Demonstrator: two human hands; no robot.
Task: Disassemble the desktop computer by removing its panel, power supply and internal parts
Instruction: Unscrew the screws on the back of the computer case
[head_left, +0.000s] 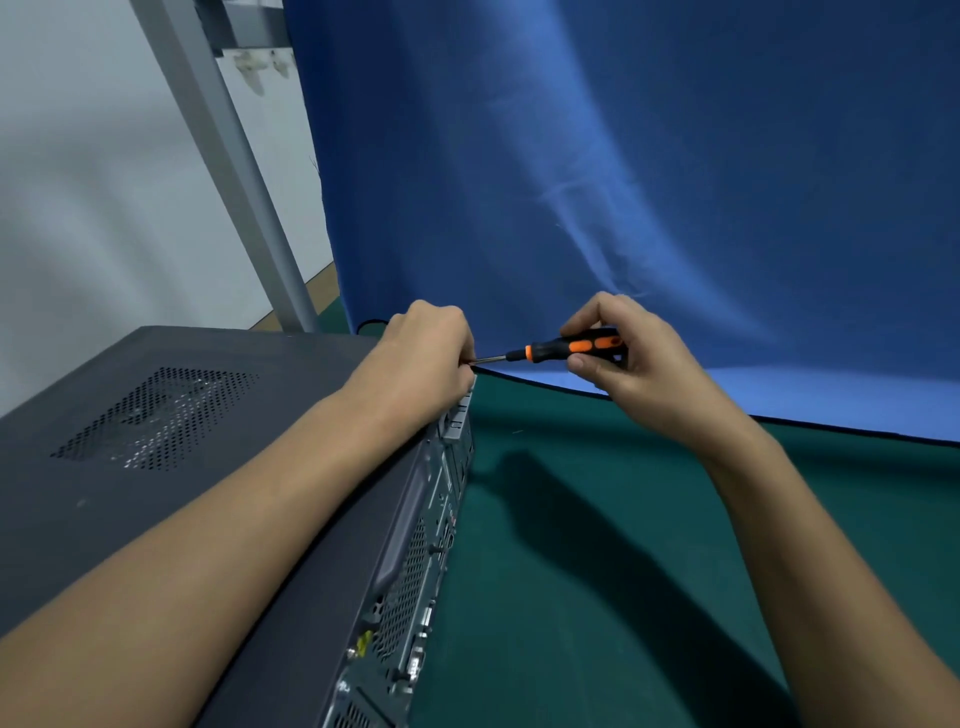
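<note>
A dark grey desktop computer case (218, 447) lies on its side on a green table (613, 571). Its side panel with a perforated vent (156, 418) faces up, and its rear ports (415, 582) face right. My right hand (628, 364) grips a black and orange screwdriver (569, 347), whose tip points left at the far top corner of the case's rear. My left hand (423, 358) sits curled on that corner, fingers at the screwdriver tip; what they hold is hidden.
A blue cloth backdrop (649, 182) hangs behind the table and drapes onto it. A grey metal leg (228, 166) slants up at the left in front of a white wall. Open green table surface lies to the right of the case.
</note>
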